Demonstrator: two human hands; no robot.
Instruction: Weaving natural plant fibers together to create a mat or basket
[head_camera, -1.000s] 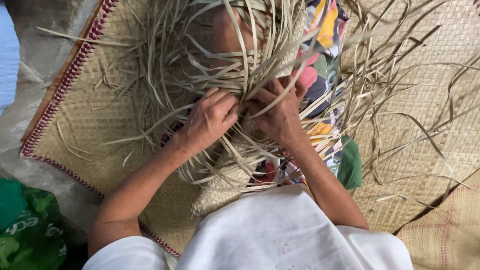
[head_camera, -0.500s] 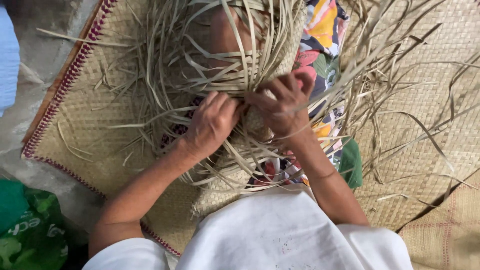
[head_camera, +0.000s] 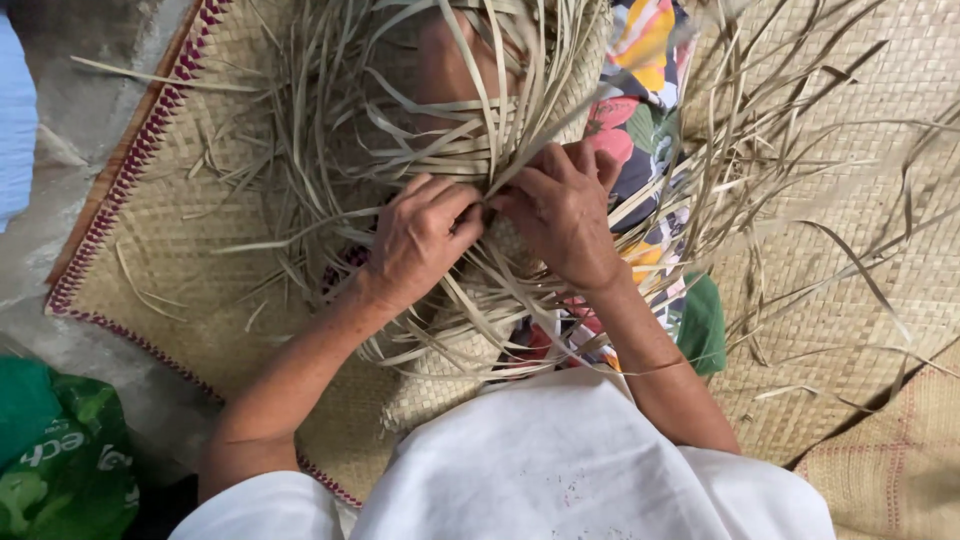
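Your left hand (head_camera: 420, 240) and right hand (head_camera: 560, 215) meet, both pinching pale dried flat leaf strips (head_camera: 480, 130) over the tan woven floor mat (head_camera: 180, 250); your right fingers now curl lower than half a second ago.

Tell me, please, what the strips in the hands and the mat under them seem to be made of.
Strips: probably dried palm or similar leaf, pale tan, matte, flat and bending. Mat: apparently the same kind of fibre, plaited in a fine check, with a red-and-white woven edge.
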